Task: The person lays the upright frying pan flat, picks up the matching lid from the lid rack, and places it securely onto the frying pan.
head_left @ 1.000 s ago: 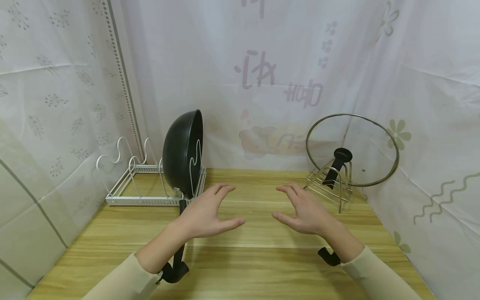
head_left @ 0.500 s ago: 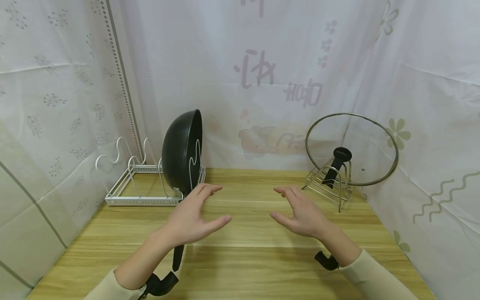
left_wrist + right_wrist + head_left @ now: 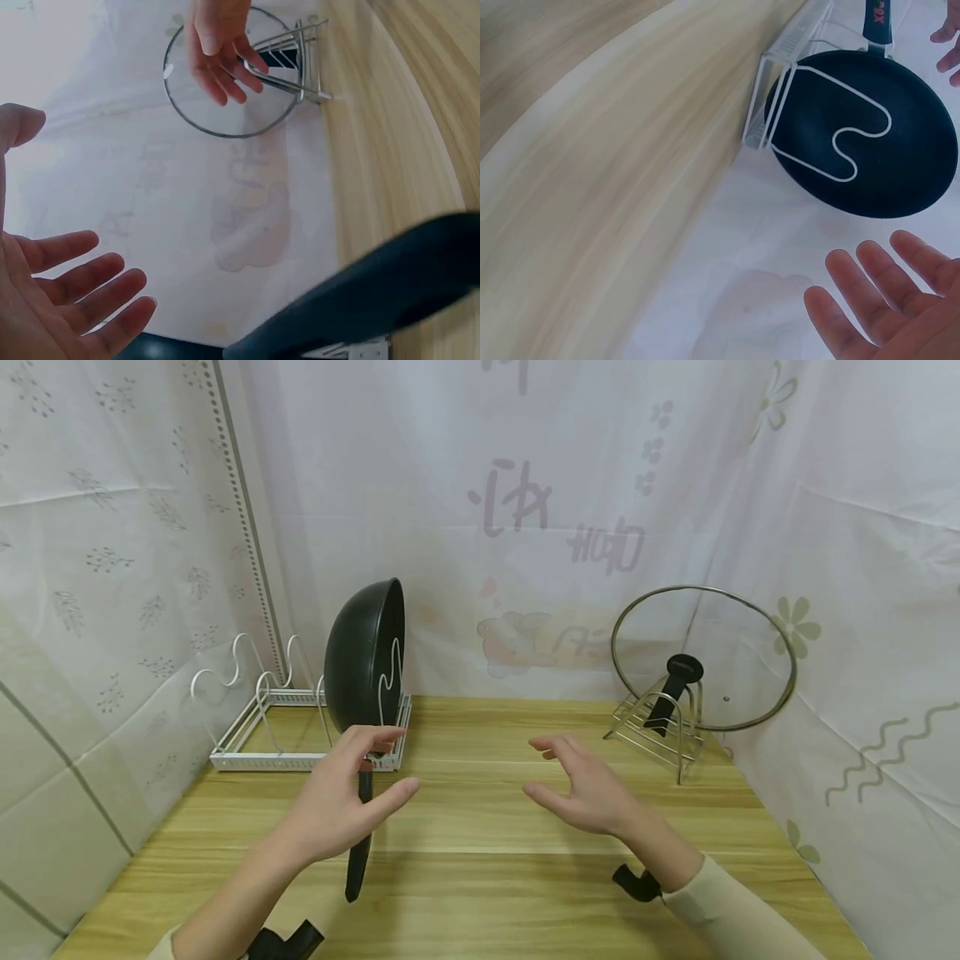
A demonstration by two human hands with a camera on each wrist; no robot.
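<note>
A black wok (image 3: 352, 652) stands on its edge in a white wire rack (image 3: 262, 762) at the left, its long handle (image 3: 360, 864) reaching toward me. My left hand (image 3: 337, 806) hovers over that handle, fingers apart and relaxed, holding nothing; whether it touches the handle I cannot tell. Toward the middle right, my right hand (image 3: 592, 789) is raised with loose fingers and nothing in it. Behind it, a round glass lid (image 3: 750, 668) with a black knob (image 3: 684, 668) leans upright in a small metal stand (image 3: 681, 743). The right wrist view shows the wok's inner face (image 3: 892, 165) behind a rack wire.
The wooden table (image 3: 480, 893) carries both racks. Printed white cloth (image 3: 450, 510) hangs close behind and along the right side (image 3: 885, 652). Pale tiles (image 3: 45, 810) border the left. Black wrist mounts (image 3: 637, 883) sit under my forearms.
My left hand has moved left and slightly toward me, from beside the wok handle to over it. The right hand has shifted a little to the left. The wok and lid stay put.
</note>
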